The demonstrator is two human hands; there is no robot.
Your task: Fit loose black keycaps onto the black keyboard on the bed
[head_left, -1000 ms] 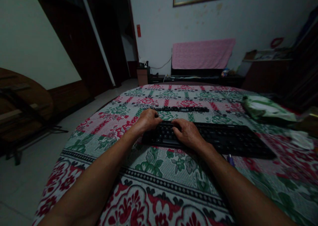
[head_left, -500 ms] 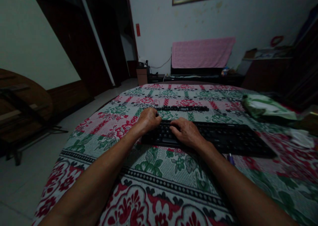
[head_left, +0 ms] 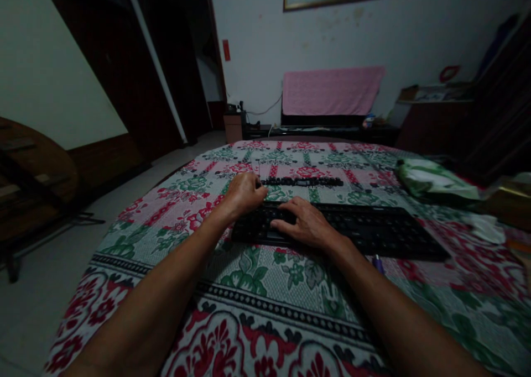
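Observation:
A long black computer keyboard [head_left: 373, 228] lies on the table in front of me. My right hand [head_left: 306, 222] rests on its left half, thumb and fingers apart, with nothing seen in the grasp. Just beyond the keyboard's far left edge, my left hand [head_left: 244, 193] is closed in a pinch, and what it holds, if anything, is hidden in its dark fingertips. Behind the keyboard stretches a row of small black pieces that look like loose keycaps [head_left: 302, 182]. The left fingertips are at the left end of that row.
A flowered tablecloth [head_left: 249, 277] covers the table. Near my right forearm lies a purple pen-like object [head_left: 378, 264]. To the right are a green and white plastic bag [head_left: 435, 182] and a crumpled white tissue [head_left: 485, 229]. A folded round tabletop [head_left: 37, 172] stands at left.
My left hand has shifted slightly away from the keyboard, toward the row of small pieces. My right thumb has spread further from the fingers. The view has turned slightly right.

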